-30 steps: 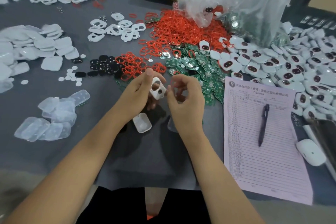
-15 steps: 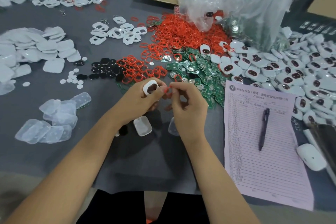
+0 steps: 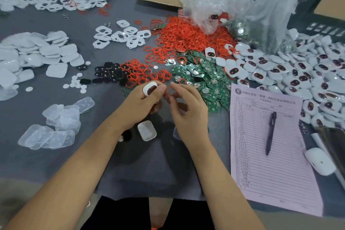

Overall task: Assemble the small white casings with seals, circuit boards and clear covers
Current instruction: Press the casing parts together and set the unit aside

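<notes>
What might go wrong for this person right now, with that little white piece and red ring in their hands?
1. The red seal ring is thin and floppy, pinched by the right hand; it may slip or seat twisted in the white casing the left hand grips.
2. A dropped ring would likely vanish among the loose red rings just beyond the hands.
3. A forearm may nudge the white cover lying below the hands.

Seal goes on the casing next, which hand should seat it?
Right, probably. The right hand already pinches a red seal right beside the white casing. The left hand grips that casing, so it is occupied steadying it.
</notes>
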{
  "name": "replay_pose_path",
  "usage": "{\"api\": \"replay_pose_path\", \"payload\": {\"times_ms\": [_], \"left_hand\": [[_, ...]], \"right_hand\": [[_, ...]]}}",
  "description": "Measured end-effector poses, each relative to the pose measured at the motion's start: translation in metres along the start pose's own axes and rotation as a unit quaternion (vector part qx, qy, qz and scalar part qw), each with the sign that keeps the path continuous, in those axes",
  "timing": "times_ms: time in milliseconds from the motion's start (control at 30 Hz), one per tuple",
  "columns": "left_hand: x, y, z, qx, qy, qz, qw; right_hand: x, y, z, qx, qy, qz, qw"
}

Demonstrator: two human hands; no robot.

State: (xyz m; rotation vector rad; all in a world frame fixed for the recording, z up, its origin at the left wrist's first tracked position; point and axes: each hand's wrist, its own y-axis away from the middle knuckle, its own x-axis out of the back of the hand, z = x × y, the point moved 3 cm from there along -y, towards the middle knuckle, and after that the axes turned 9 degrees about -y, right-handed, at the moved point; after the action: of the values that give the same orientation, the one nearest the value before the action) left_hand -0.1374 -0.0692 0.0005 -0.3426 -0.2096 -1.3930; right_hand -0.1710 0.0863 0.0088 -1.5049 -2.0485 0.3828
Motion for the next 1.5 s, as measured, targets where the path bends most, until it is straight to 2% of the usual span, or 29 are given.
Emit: {"api": "replay_pose_path", "payload": {"times_ms": [100, 267, 467, 733, 1133, 1500], "left_hand": [[0.000, -0.001, -0.003, 0.017, 0.054, 0.021, 0.998], [0.002, -0.010, -0.014, 0.110, 0.205, 0.020, 0.972], [0.000, -0.006, -0.012, 0.066, 0.120, -0.006, 0.991], [-0.004, -0.006, -0.009, 0.082, 0.131, -0.091, 0.984], [-0.003, 0.003, 0.007, 0.014, 0.024, -0.060, 0.998], [-0.002, 0.004, 0.006, 0.016, 0.025, -0.060, 0.998]], "right_hand": [[0.001, -0.001, 0.001, -0.009, 0.006, 0.013, 1.000], [0.004, 0.000, 0.001, -0.019, 0.008, 0.054, 0.998], [0.002, 0.002, -0.002, -0.004, -0.002, 0.008, 1.000], [0.000, 0.000, -0.005, -0.009, 0.007, 0.008, 1.000], [0.004, -0.001, -0.003, -0.046, 0.006, 0.021, 0.999], [0.004, -0.001, -0.001, -0.039, 0.000, 0.021, 0.999]]}}
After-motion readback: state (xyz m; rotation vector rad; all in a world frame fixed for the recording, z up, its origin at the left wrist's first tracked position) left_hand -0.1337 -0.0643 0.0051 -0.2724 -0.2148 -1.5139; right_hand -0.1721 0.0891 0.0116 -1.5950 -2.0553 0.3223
